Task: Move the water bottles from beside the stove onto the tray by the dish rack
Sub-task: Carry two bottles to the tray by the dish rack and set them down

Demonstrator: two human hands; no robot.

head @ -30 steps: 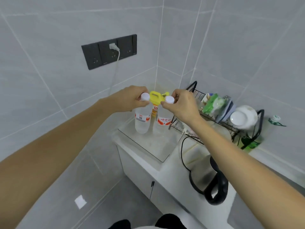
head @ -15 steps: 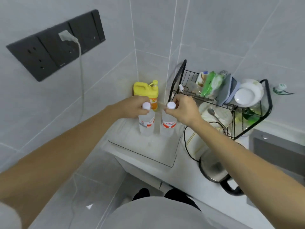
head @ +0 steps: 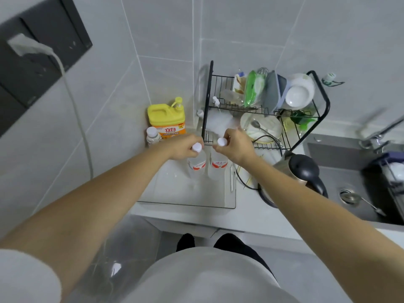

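Two clear water bottles with white caps and red labels stand side by side on the clear tray (head: pixel 175 193), at its far right part beside the black dish rack (head: pixel 262 110). My left hand (head: pixel 183 145) grips the neck of the left bottle (head: pixel 197 166) just under its cap. My right hand (head: pixel 236 145) grips the neck of the right bottle (head: pixel 218 165) the same way. I cannot tell whether the bottle bases touch the tray.
A yellow detergent jug (head: pixel 167 119) and a small white-capped bottle (head: pixel 153 136) stand behind the tray in the corner. A black kettle (head: pixel 299 171) with its cord sits to the right, then the sink (head: pixel 349 182). A white cable (head: pixel 74 106) hangs from the wall socket.
My head has tilted further down, so the counter, sink and my legs come into view. Both hands have lowered the bottles over the tray, still holding them by the necks.
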